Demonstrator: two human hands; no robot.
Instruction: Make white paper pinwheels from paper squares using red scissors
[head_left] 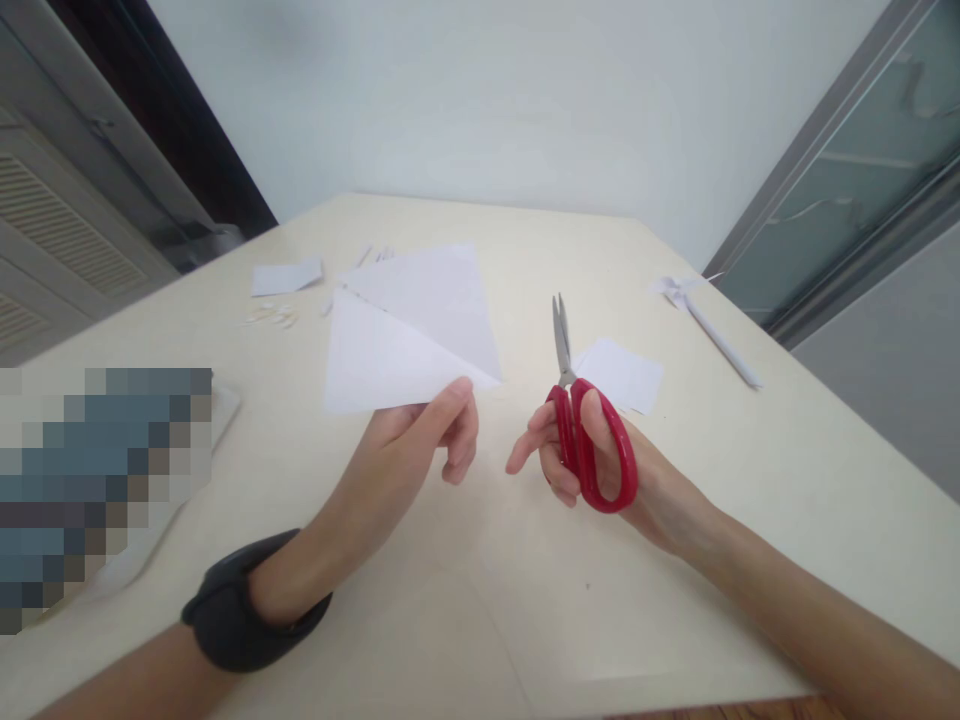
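My left hand (pixel 431 430) pinches a white sheet of paper (pixel 405 330) by its near edge, thumb on top and the other fingers beneath. A diagonal crease or edge crosses the sheet from its upper left to its right corner. Held in my right hand (pixel 592 450) is a pair of scissors (pixel 566 370) with red handles, its metal blades pointing away from me and parted slightly. The thumb and some fingers are in the handle loops. The blades are to the right of the sheet, apart from it.
Small white paper pieces (pixel 622 375) lie behind the scissors. A rolled paper stick with a pinwheel-like top (pixel 720 340) rests at right. At left are a folded paper (pixel 287 277), small scraps (pixel 274 315) and a blurred-out object (pixel 97 480). A wall (pixel 510 100) borders the table's (pixel 465 600) far side.
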